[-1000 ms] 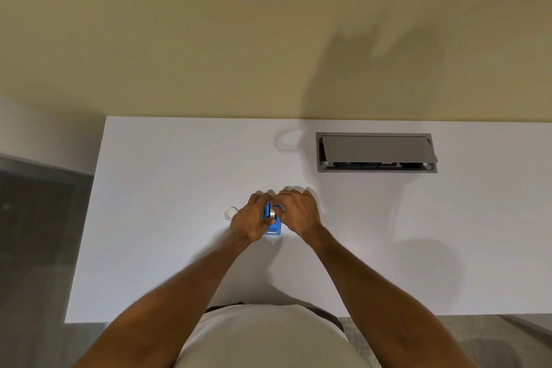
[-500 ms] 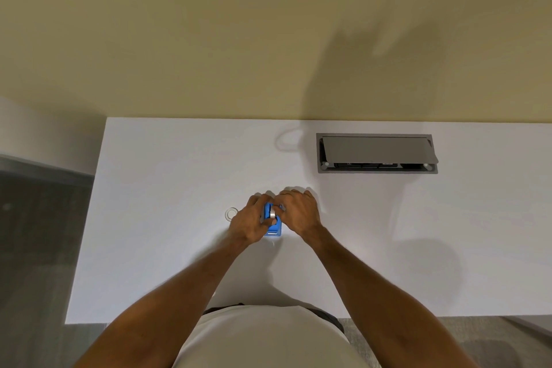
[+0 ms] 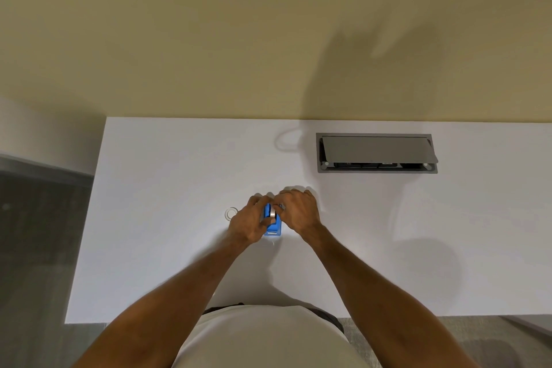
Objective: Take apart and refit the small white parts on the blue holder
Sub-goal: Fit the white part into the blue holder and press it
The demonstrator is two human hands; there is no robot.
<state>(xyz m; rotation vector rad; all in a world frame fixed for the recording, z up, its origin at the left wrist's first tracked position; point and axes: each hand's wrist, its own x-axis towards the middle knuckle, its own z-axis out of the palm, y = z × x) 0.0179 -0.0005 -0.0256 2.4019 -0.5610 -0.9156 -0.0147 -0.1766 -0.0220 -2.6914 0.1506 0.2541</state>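
Blue holder (image 3: 273, 225) is seated on the white table (image 3: 167, 188), roughly mid-table, near the front half, and is bracketed by both hands. Left hand (image 3: 249, 222) is wrapped against the holder's left side, fingers curled and pressed together; a pale grey-white cylindrical part (image 3: 272, 213) on top of the holder is touched by the thumb. Right hand (image 3: 300, 212) is set on the holder's right, fingertips pinched on something small at the holder's top edge; the pinched item is too small to be identified. A small clear ring (image 3: 231, 213) is lying flat on the table just left of the left hand, apart from it. A grey cable hatch (image 3: 376, 152) is recessed in the table well behind the hands, lid tilted open.
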